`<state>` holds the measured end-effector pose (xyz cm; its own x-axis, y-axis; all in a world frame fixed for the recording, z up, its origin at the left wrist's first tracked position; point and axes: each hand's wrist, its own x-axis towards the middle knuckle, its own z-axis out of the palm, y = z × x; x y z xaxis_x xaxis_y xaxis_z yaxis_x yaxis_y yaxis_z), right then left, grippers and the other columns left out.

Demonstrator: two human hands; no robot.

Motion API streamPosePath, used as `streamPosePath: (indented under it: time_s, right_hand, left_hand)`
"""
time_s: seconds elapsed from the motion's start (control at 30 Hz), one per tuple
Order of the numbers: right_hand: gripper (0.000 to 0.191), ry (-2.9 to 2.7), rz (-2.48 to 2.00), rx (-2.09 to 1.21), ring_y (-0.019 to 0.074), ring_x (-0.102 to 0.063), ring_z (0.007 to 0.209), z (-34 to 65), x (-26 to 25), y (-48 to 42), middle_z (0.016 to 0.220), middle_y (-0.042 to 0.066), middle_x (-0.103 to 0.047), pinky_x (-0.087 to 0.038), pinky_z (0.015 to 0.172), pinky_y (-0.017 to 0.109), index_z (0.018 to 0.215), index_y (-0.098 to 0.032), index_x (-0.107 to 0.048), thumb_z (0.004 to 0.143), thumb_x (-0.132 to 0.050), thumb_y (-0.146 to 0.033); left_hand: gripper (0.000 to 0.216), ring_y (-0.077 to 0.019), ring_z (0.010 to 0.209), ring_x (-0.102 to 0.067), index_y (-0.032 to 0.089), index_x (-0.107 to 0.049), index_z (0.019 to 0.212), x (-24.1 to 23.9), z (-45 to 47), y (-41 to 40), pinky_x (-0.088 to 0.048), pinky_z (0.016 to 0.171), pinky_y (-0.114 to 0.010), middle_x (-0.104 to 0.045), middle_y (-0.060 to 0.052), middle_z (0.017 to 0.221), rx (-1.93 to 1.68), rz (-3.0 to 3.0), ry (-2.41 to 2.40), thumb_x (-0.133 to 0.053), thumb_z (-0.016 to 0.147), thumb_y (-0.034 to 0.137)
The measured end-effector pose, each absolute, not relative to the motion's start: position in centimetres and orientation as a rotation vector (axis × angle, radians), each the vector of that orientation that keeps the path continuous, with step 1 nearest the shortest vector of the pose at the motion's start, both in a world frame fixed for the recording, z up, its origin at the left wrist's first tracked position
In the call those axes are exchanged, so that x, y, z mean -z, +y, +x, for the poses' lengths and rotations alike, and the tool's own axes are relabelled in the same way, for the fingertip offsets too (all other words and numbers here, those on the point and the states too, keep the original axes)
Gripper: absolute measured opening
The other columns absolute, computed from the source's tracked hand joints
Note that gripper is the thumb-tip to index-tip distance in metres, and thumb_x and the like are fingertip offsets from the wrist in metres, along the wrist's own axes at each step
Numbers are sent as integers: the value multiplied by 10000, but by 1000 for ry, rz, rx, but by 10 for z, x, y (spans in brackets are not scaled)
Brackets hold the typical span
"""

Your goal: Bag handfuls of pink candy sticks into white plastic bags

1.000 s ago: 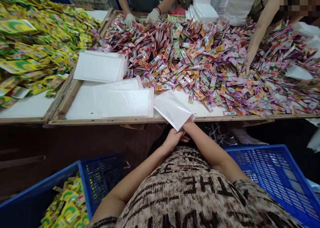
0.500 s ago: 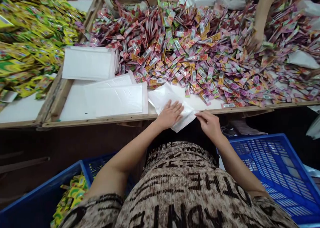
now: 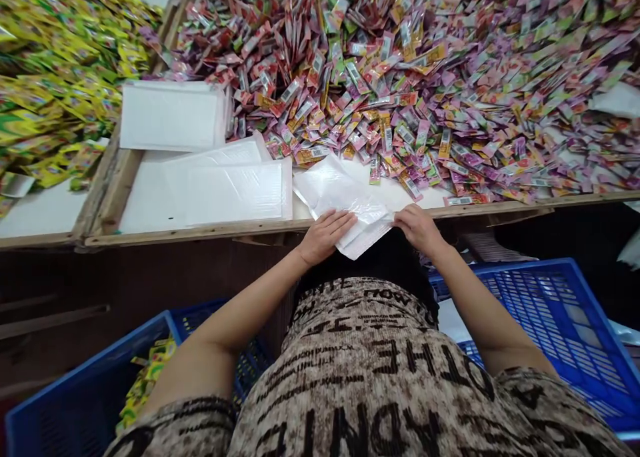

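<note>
A white padded envelope (image 3: pixel 336 193) lies slanted across the table's near wooden edge (image 3: pixel 200 232), its lower corner hanging over. My left hand (image 3: pixel 324 235) rests on the envelope's near left part with its fingers flat and together. My right hand (image 3: pixel 418 227) is at the envelope's right corner, fingers curled and pinching its edge. Just beyond the envelope spreads a big pile of pink and multicoloured sachets (image 3: pixel 425 77).
Two stacks of white envelopes (image 3: pixel 230 191) (image 3: pixel 173 115) lie to the left on the same table. Yellow-green sachets (image 3: pixel 50 77) cover the neighbouring left table. A blue crate (image 3: pixel 75 390) holding yellow sachets stands at my lower left, another blue crate (image 3: pixel 550 323) at my lower right.
My left hand came up onto the envelope and then slid back toward its near edge. My right hand moved to the envelope's right corner. The view tilted down, so the co-workers' hands are out of frame.
</note>
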<state>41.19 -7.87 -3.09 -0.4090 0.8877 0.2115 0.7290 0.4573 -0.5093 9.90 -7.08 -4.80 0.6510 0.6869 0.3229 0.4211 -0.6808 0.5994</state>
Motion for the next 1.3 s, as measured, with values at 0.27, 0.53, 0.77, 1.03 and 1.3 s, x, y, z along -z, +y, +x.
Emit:
streamPosePath:
  time_s: [0.27,0.53,0.77,1.03,1.3]
  right_hand:
    - [133,-1826,-2388,-570,236,-603,668,493,78,-173,629,100,-606,-457,695,356,635,-168,-652,765,-660,-144]
    - [455,-1858,-1320,-1168,210,-662,953,370,-12,-50,957,81,-724,-488,934,348,951,-179,-732,948,-465,-548]
    - [654,-1860,-850,-2052,219,-633,1076,360,-16,4,1178,98,-698,-489,916,337,1154,-163,-698,663,-778,-588]
    - [385,-1272,-1442,-1307,87,-363,526,325,34,-12,524,-65,-419,-298,531,247,533,-186,-522,628,-772,-462]
    - [350,-1473,-1728,-1217,139,-519,633,320,37,7,680,-2,-616,-397,588,252,746,-181,-623,559,-781,-430]
  left_hand:
    - [386,-267,1398,-459,249,-670,1262,58,123,-83,-204,1218,-554,-602,-98,1397,-909,2210,1014,-529,905,206]
    - [290,-262,1254,-599,266,-748,1115,45,121,-106,-351,1172,-479,-709,-96,1228,-937,1767,1094,-650,846,310]
    - [260,-259,964,-700,215,-789,929,38,101,-102,-511,965,-390,-771,-63,967,-1246,1170,1460,-682,808,418]
    - [358,-117,614,-475,178,-557,604,34,101,-81,-370,588,-231,-494,40,581,-1294,1093,1776,-678,798,453]
    - [329,-113,528,-377,215,-450,652,26,94,-68,-278,552,-245,-408,71,527,-1015,1327,2014,-682,765,418]
